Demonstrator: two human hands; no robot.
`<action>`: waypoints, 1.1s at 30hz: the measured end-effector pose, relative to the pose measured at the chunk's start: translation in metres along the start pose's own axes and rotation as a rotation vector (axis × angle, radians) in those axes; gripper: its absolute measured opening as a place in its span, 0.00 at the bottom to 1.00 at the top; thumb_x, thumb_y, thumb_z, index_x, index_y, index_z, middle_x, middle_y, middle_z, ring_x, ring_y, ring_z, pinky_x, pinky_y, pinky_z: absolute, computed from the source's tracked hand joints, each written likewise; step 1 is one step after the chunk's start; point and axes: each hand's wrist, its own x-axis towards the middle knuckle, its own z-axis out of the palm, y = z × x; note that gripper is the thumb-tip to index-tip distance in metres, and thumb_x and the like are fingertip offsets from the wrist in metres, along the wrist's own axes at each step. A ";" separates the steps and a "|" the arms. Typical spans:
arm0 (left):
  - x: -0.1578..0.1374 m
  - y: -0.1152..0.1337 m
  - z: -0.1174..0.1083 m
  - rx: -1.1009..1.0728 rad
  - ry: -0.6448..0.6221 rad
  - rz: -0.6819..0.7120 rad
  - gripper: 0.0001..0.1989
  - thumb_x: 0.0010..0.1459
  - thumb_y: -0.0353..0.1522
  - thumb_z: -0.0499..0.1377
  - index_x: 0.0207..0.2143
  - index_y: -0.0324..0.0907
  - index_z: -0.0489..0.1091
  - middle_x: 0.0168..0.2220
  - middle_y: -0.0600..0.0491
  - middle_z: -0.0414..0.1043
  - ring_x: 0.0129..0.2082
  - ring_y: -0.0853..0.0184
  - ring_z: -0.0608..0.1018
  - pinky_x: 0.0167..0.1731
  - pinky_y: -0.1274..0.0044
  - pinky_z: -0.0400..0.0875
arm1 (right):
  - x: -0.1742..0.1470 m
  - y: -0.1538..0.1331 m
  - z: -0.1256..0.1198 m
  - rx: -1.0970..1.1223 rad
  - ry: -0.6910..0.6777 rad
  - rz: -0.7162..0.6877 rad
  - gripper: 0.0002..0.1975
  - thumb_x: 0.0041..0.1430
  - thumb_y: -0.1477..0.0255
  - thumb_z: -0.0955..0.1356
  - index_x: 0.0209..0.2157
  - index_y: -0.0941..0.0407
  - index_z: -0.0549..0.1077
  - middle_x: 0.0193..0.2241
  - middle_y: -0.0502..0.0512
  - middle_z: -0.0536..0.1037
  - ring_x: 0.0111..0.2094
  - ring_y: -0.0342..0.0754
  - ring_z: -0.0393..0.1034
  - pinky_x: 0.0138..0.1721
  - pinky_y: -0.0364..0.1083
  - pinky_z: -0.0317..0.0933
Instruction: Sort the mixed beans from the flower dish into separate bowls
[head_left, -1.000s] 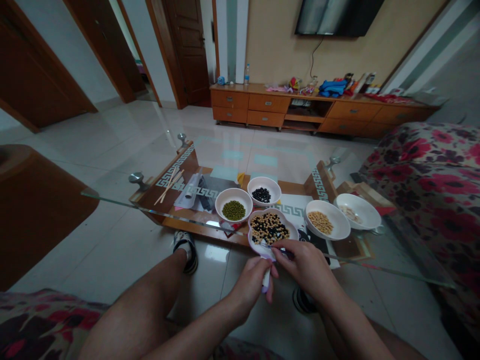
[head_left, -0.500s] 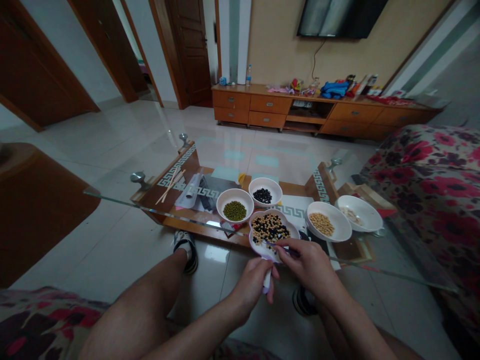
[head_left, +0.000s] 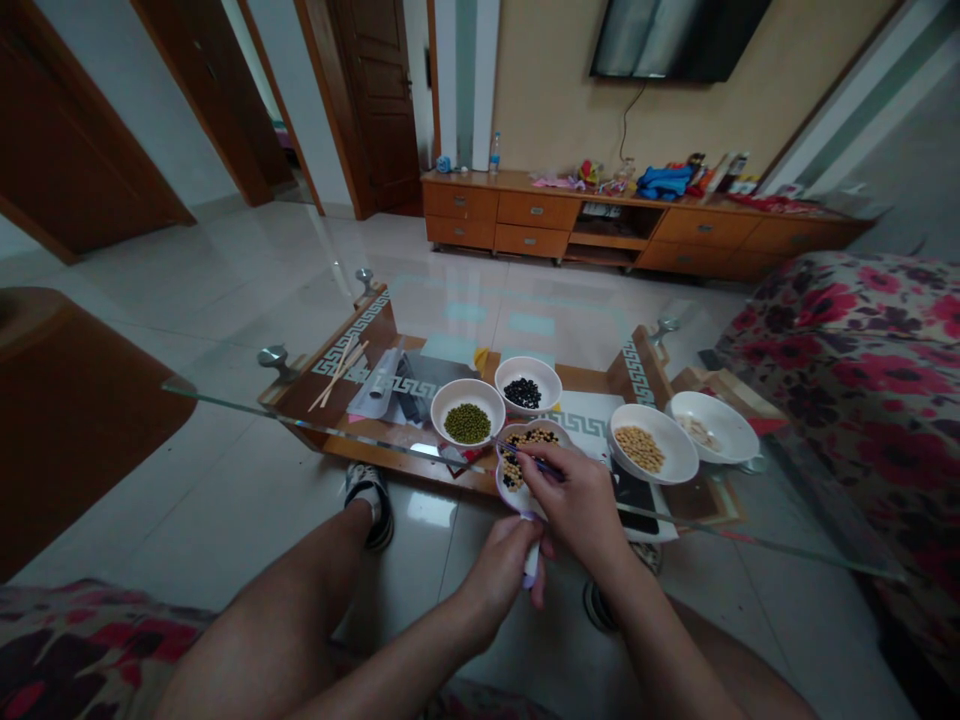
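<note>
My left hand (head_left: 506,560) is wrapped round the handle of a white, purple-edged, scalloped dish (head_left: 516,500) holding mixed yellow and black beans (head_left: 517,470). My right hand (head_left: 574,490) pinches a slim, dark tweezer-like tool (head_left: 544,465) above it; the hand hides much of the dish. The tool's tip points left, near the rim of a white bowl (head_left: 437,412) with green beans (head_left: 466,424); whether a bean is in the tip is too small to tell. Behind the dish stands a bowl of black beans (head_left: 522,393).
On the right of the glass table (head_left: 240,405) stand a bowl of yellow beans (head_left: 638,448) and a bowl with pale pieces (head_left: 700,433). Chopsticks (head_left: 339,374) lie at the left. A floral-covered sofa (head_left: 885,340) is beside the table's right end.
My right hand has moved left and up with the slim tool, from inside the dish to over its far left side. The left hand still grips the handle.
</note>
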 end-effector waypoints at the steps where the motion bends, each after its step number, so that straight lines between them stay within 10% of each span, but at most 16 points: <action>1: -0.002 0.002 0.001 0.003 0.011 0.018 0.18 0.57 0.45 0.46 0.23 0.43 0.63 0.08 0.58 0.57 0.13 0.70 0.62 0.23 0.76 0.54 | 0.002 -0.002 0.003 -0.001 0.012 0.001 0.11 0.61 0.66 0.66 0.38 0.52 0.80 0.35 0.52 0.82 0.35 0.47 0.76 0.39 0.45 0.67; 33: 0.001 -0.005 0.000 -0.039 0.009 -0.017 0.18 0.56 0.45 0.47 0.25 0.42 0.65 0.08 0.59 0.58 0.12 0.71 0.60 0.21 0.77 0.52 | -0.022 0.033 -0.045 -0.396 -0.139 0.212 0.13 0.58 0.58 0.65 0.31 0.52 0.73 0.26 0.51 0.79 0.28 0.48 0.74 0.25 0.42 0.54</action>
